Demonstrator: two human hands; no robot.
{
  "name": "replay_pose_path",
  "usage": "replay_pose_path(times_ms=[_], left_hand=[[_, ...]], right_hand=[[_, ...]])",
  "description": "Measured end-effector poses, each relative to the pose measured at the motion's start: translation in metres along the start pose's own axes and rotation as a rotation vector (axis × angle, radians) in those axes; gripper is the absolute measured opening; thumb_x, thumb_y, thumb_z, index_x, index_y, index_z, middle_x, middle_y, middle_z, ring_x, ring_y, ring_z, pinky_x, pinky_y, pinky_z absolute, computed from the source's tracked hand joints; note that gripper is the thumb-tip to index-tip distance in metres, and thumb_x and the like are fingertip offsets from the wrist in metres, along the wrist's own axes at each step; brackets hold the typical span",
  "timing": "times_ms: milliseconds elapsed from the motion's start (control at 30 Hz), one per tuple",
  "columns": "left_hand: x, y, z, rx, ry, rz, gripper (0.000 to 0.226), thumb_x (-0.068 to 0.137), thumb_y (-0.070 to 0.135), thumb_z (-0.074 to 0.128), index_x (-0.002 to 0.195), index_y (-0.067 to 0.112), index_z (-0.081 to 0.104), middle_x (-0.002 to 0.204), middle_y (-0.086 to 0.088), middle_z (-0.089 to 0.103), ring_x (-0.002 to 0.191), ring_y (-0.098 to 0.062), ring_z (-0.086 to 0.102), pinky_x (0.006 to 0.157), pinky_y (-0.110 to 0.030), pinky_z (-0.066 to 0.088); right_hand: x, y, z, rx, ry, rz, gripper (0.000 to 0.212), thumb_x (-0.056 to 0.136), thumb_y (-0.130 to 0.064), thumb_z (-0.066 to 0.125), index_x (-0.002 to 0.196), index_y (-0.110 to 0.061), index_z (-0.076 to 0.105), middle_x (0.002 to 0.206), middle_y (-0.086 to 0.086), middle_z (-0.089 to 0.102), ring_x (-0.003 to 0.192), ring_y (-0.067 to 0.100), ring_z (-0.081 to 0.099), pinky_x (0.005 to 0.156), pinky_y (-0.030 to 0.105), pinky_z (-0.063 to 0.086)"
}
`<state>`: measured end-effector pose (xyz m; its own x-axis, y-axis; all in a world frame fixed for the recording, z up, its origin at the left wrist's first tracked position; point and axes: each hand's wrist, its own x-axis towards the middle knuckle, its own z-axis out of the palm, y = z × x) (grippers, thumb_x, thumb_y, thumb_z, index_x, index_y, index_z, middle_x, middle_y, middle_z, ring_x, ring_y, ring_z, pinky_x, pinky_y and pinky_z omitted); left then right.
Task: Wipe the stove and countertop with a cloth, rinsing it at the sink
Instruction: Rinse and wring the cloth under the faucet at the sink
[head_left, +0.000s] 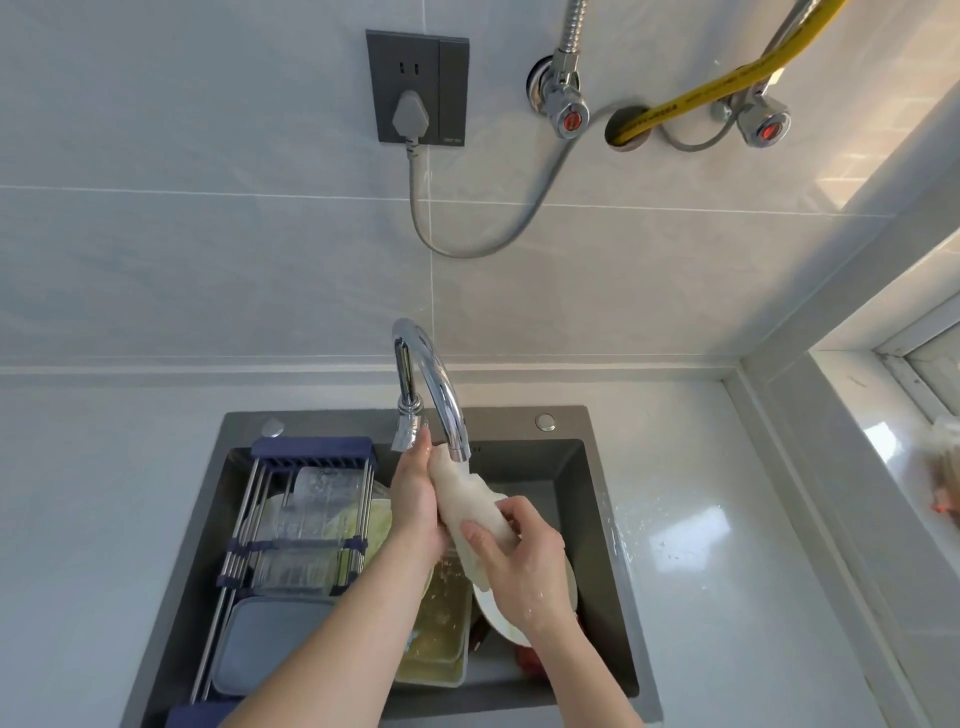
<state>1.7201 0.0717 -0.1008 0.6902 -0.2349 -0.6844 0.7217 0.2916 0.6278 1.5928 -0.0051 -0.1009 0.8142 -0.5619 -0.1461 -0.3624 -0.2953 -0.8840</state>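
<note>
Both hands (415, 499) (514, 561) round cloth (470, 506) — under faucet (436, 384)

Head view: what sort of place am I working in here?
Most likely a home kitchen, at the sink. A chrome faucet arches over a dark basin holding dirty dishes and a drying rack, both hands wring a cloth under the spout, and a tiled wall carries a socket.

You faced a wall of large pale grey tiles (208, 234) with thin grout lines. A dark socket plate (417, 87) sat high on it, a grey plug (409, 115) in it, its cable (483, 228) looping down. Two chrome valves (563, 101) and a yellow hose (727, 78) were fixed at the upper right. Daylight came from a white-framed window (919, 364) at the right.
</note>
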Motion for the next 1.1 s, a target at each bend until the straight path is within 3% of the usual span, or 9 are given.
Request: replay_pose_path(times_ms=[200,333,433,533,600,700,767,933,1100], left_hand=[[-0.024,-0.03,-0.009,0.318,-0.054,0.051,0.065,0.097,0.068,0.039,0.131,0.017,0.061,0.116,-0.011,0.072,0.108,-0.026,0.07,0.097,-0.047,0.055],[-0.055,-0.031,-0.008,0.103,-0.19,-0.128,0.063,0.1,0.061,0.041,0.115,0.006,0.069,0.106,-0.015,0.073,0.103,-0.024,0.07,0.089,-0.036,0.054],[-0.045,-0.026,-0.022,-0.127,-0.218,-0.206,0.073,0.091,0.073,0.052,0.114,0.007,0.074,0.106,-0.018,0.072,0.107,-0.031,0.071,0.091,-0.044,0.052],[-0.032,-0.025,-0.035,-0.27,-0.219,-0.219,0.073,0.086,0.073,0.06,0.118,0.01,0.075,0.106,-0.016,0.072,0.106,-0.034,0.071,0.097,-0.048,0.051],[-0.031,-0.023,-0.035,-0.259,-0.237,-0.231,0.075,0.089,0.069,0.057,0.131,0.008,0.069,0.12,-0.019,0.07,0.115,-0.038,0.067,0.111,-0.052,0.044],[-0.029,-0.02,-0.033,-0.242,-0.316,-0.271,0.079,0.091,0.07,0.051,0.134,0.005,0.067,0.138,-0.026,0.061,0.124,-0.044,0.061,0.113,-0.056,0.041],[-0.027,-0.02,-0.033,-0.239,-0.31,-0.292,0.079,0.09,0.071,0.051,0.129,0.005,0.07,0.138,-0.026,0.061,0.123,-0.044,0.061,0.11,-0.055,0.044],[-0.028,-0.015,-0.022,-0.24,-0.302,-0.316,0.065,0.09,0.055,0.057,0.123,0.001,0.073,0.137,-0.027,0.061,0.126,-0.045,0.058,0.117,-0.057,0.036],[-0.027,-0.014,-0.016,-0.109,-0.33,-0.267,0.064,0.079,0.031,0.07,0.134,-0.001,0.063,0.138,-0.032,0.057,0.123,-0.046,0.058,0.115,-0.063,0.036]], right_hand=[[0.014,-0.007,0.002,0.059,0.052,-0.019,0.011,0.093,-0.033,0.071,0.091,-0.029,0.061,0.082,-0.011,0.067,0.075,0.012,0.065,0.066,0.04,0.057],[0.014,-0.016,0.009,0.206,-0.075,0.022,0.009,0.097,-0.033,0.068,0.098,-0.025,0.069,0.087,-0.007,0.071,0.081,0.012,0.067,0.072,0.037,0.057],[0.006,-0.024,0.015,0.403,-0.327,0.208,0.047,0.09,-0.038,0.059,0.135,-0.029,0.066,0.13,-0.014,0.067,0.122,0.004,0.061,0.105,0.034,0.051],[-0.001,-0.029,0.009,0.337,-0.457,0.201,0.053,0.089,-0.033,0.054,0.142,-0.034,0.061,0.14,-0.02,0.06,0.13,-0.004,0.053,0.112,0.027,0.043],[-0.001,-0.026,0.0,0.23,-0.346,0.088,0.042,0.092,-0.02,0.053,0.13,-0.032,0.07,0.127,-0.023,0.068,0.121,-0.006,0.059,0.106,0.028,0.05],[0.005,-0.013,-0.011,-0.007,0.04,-0.055,0.029,0.095,-0.014,0.058,0.111,-0.033,0.075,0.106,-0.028,0.071,0.108,-0.001,0.063,0.091,0.037,0.058],[0.013,-0.005,-0.012,-0.128,0.191,-0.049,0.028,0.098,-0.024,0.06,0.121,-0.037,0.068,0.119,-0.03,0.062,0.118,0.0,0.052,0.098,0.04,0.053],[0.03,-0.001,-0.007,0.146,-0.003,0.334,0.069,0.096,-0.059,0.06,0.156,-0.037,0.036,0.158,-0.007,0.04,0.145,0.018,0.04,0.116,0.043,0.037],[0.028,0.02,0.01,0.525,0.032,0.629,0.078,0.073,-0.083,0.063,0.133,-0.034,0.063,0.128,-0.002,0.07,0.117,0.022,0.067,0.105,0.05,0.053]])
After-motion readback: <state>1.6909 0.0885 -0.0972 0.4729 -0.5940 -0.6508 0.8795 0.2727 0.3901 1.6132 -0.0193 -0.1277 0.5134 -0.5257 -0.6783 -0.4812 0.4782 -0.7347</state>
